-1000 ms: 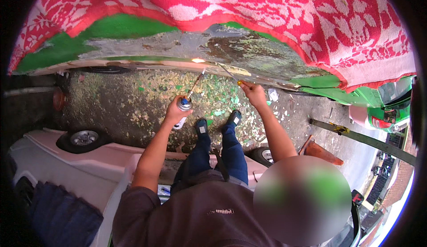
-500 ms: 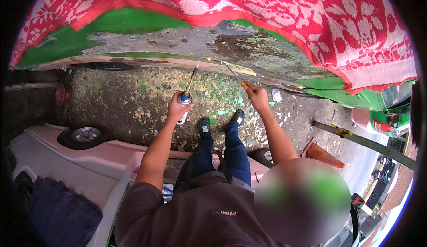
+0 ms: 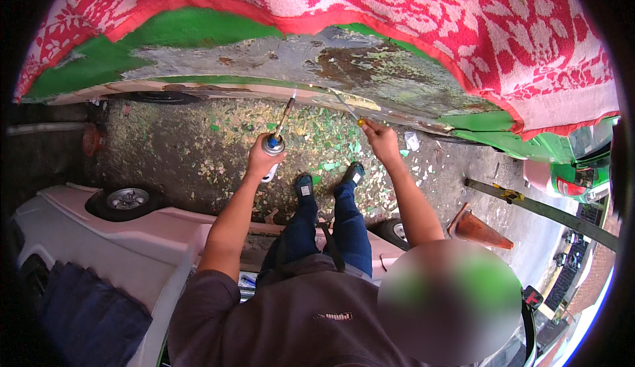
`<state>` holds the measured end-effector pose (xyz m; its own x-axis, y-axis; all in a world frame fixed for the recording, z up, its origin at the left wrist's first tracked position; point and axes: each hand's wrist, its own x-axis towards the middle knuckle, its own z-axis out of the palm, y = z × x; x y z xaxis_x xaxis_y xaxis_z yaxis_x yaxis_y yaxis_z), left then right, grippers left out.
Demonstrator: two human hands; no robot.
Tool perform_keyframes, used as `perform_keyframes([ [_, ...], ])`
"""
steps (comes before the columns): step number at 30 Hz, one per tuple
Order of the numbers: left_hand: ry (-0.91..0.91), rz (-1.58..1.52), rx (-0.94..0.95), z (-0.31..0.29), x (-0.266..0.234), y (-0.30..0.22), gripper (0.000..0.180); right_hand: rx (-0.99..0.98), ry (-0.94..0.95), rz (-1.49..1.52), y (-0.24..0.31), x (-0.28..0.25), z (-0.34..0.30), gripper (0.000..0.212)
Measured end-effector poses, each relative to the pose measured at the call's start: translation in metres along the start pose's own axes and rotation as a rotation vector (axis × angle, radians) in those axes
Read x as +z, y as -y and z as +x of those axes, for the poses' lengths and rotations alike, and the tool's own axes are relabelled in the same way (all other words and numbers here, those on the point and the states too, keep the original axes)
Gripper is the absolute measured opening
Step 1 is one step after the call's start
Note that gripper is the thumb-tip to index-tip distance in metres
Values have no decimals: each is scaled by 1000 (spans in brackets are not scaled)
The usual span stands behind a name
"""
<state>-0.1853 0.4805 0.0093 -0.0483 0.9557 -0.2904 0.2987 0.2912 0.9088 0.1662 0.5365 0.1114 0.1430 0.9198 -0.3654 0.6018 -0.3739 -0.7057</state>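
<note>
My left hand [image 3: 263, 159] is wrapped round the can of a blowtorch [image 3: 280, 123]. A small flame shows at its nozzle tip, close to the lower edge of a car body panel [image 3: 278, 59] with bare grey and peeling green paint. In my right hand [image 3: 382, 141] is a thin metal tool with a yellow handle [image 3: 360, 122], perhaps a scraper or screwdriver. Its blade slants up and left to the same edge, just right of the flame, beside a pale lifted strip of paint [image 3: 362, 102]. The tool's exact tip is too small to make out.
A red-and-white patterned cloth [image 3: 397, 3] drapes over the panel. Green and cream paint flakes [image 3: 324, 149] litter the floor round my feet. Behind me stands a pale pink car [image 3: 165, 228]. To the right are an orange cone [image 3: 479, 229] and a slanting post [image 3: 542, 208].
The blowtorch has shifted very slightly, its flame still by the panel edge. An orange glow at that edge has faded. The right hand and its tool have moved slightly left.
</note>
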Motion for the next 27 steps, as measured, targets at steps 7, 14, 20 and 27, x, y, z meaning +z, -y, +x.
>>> perform_keyframes([
  [7, -23, 56, 55, 1, -10, -10, 68, -12, -12, -35, 2, 2, 4, 33],
  [14, 23, 37, 25, -2, -11, -15, 69, -29, -1, -43, 1, -1, 4, 35],
  [20, 38, 55, 132, -11, -11, -7, 68, -92, 1, 7, -13, -9, 6, 35],
  [27, 45, 100, 110, -4, -16, -29, 69, -131, 16, -39, -28, -22, 25, 32],
])
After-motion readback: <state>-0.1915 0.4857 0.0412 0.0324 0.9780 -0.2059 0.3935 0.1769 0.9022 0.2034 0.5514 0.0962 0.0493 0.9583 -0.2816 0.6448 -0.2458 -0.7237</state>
